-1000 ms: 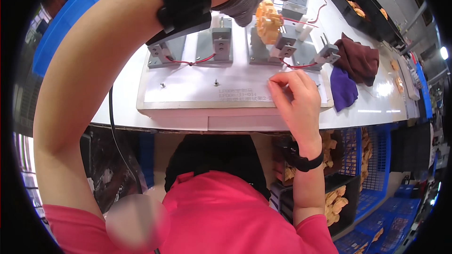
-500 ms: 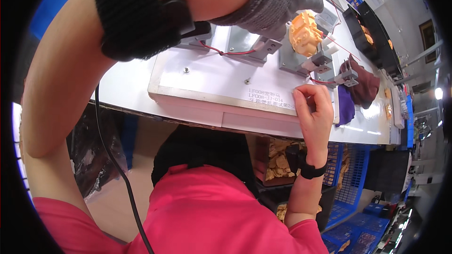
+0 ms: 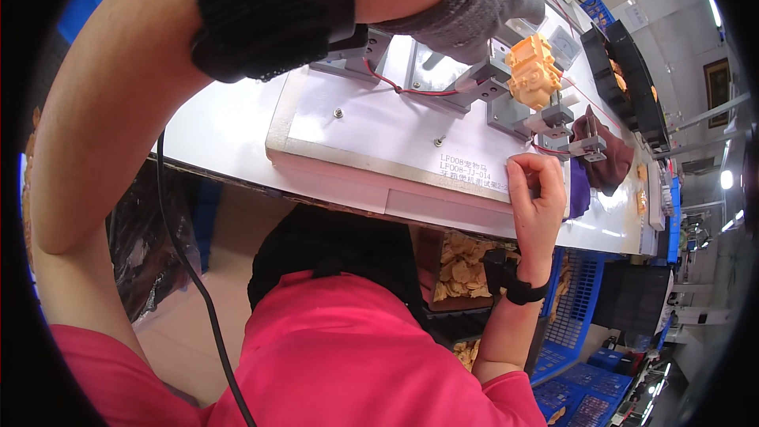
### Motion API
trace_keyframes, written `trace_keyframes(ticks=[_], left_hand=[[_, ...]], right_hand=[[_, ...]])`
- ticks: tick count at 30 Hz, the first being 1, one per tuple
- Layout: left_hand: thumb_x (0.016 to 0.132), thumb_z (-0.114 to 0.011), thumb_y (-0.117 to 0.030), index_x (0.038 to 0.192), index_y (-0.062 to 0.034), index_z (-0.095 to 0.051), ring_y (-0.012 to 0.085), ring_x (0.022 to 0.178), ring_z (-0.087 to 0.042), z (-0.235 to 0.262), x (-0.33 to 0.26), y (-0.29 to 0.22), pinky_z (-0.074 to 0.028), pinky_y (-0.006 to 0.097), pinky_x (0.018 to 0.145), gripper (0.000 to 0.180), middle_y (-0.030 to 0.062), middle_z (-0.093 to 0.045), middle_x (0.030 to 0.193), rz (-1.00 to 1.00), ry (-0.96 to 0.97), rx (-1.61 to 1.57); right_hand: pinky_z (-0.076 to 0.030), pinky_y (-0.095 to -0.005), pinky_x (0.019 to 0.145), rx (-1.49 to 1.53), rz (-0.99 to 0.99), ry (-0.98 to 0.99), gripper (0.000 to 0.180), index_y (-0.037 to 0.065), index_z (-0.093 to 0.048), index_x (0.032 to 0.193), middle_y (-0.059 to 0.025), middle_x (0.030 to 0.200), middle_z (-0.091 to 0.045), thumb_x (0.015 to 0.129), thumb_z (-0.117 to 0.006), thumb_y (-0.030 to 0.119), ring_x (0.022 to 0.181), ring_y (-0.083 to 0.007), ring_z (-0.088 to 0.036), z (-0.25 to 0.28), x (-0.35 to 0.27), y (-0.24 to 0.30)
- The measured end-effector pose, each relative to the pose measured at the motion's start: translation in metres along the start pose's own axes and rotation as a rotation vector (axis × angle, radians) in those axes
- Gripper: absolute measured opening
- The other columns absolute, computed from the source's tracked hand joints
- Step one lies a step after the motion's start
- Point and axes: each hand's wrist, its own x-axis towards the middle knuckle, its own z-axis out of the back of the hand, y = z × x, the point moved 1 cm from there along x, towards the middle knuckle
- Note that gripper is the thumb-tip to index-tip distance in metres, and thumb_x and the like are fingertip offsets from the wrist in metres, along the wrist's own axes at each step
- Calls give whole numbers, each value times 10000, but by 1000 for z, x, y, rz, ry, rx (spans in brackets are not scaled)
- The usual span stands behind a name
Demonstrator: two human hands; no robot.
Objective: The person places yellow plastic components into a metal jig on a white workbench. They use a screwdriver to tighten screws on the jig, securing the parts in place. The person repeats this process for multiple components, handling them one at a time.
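Observation:
An orange plastic gearbox-like part [image 3: 533, 71] sits in a test fixture [image 3: 371, 130], a white board carrying grey blocks and metal plates. My left hand [image 3: 502, 12], in a grey knit glove, reaches across the top to the fixture, right by a grey sliding block [image 3: 486, 79] at the part's left side. Its fingers are mostly hidden behind the glove's back. My right hand [image 3: 539, 194], bare, rests at the board's front right edge with fingers curled in and nothing visible in them. Just beyond it, a second grey block [image 3: 557, 117] stands against the part.
Red and black wires [image 3: 395, 88] run between the blocks. Brown cloth [image 3: 607, 154] and purple cloth [image 3: 579, 188] lie to the right. Black trays [image 3: 621, 71] stand farther back. Below the table are a bin of pale orange pieces [image 3: 461, 265] and blue crates [image 3: 581, 300]. A black cable [image 3: 186, 261] hangs at left.
The left grey block now sits closer to the orange part, with my left hand beside it. The whole view has shifted slightly. My right hand stays at the board's edge.

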Motion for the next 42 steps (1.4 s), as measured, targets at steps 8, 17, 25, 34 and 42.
trace_keyframes(ticks=[8,17,25,34,42], left_hand=[[938,-614,-257,1265,-21,-605,325,1155,-623,0,6,20,-516,455,989,403,171,-675,1194,-172,5,-70],[946,-595,-314,1301,-37,-585,327,1212,-596,-6,1,8,-502,445,1012,450,171,-626,1297,-178,-167,14],[929,-608,-293,1295,-29,-588,332,1193,-607,5,10,11,-507,437,1003,451,178,-634,1273,-196,-51,-44],[930,-609,-273,1276,-37,-592,330,1167,-614,19,4,-1,-508,453,999,419,168,-657,1218,-133,11,12],[914,-624,-317,1364,-47,-528,307,1187,-592,10,45,-16,-485,450,1034,533,168,-655,1201,-116,52,-11]], right_hand=[[-435,-286,663,36,29,-11,69,25,-667,907,-48,826,-579,863,-719,34,740,-166,-532,-1,1,-1],[-448,-298,668,17,43,-26,69,36,-674,905,-50,832,-599,861,-727,45,748,-180,-550,1,0,-1],[-455,-305,669,22,50,-26,73,39,-681,912,-50,834,-606,859,-729,51,744,-184,-556,0,1,0],[-457,-311,672,19,57,-36,70,43,-685,906,-49,836,-613,858,-732,61,737,-188,-562,-1,-1,0],[-450,-323,673,-26,62,-109,84,59,-682,879,-33,804,-626,833,-749,80,696,-191,-576,10,-4,-9]])
